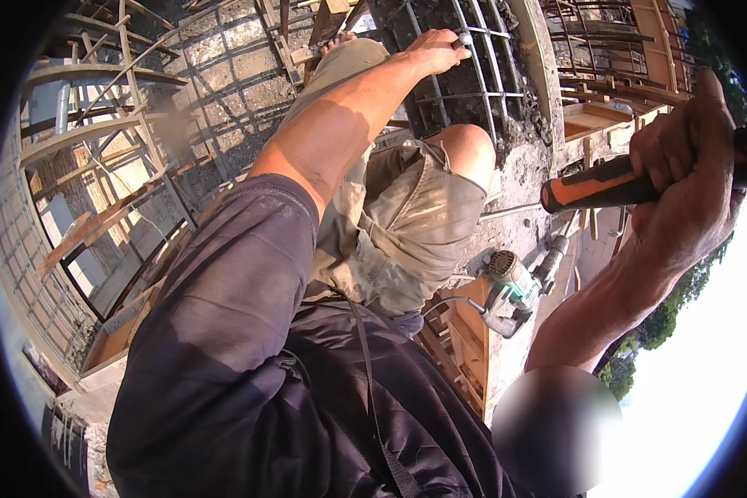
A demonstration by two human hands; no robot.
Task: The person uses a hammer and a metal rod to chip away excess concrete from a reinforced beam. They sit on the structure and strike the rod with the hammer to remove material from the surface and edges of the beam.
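My left hand (436, 53) reaches up to the steel rebar grid (491, 62) at the top centre. Its fingers are closed at the left bars, by a small, pale, shiny round piece; what they grip is too small to make out. My right hand (681, 162) is raised at the right, wrapped round the orange-and-black handle of a screwdriver-like tool (593, 187). A thin metal shaft runs from that handle leftward, near my bare knee. Below the shaft, a green-and-grey corded power drill (515, 286) lies on the concrete.
Dark, rough concrete lies behind the bars, with a pale board (539, 75) along their right side. Wooden formwork (606, 120) and more rebar stand beyond. At the left are timber struts (100, 153) and a lower opening. Trees and bright sky show at right.
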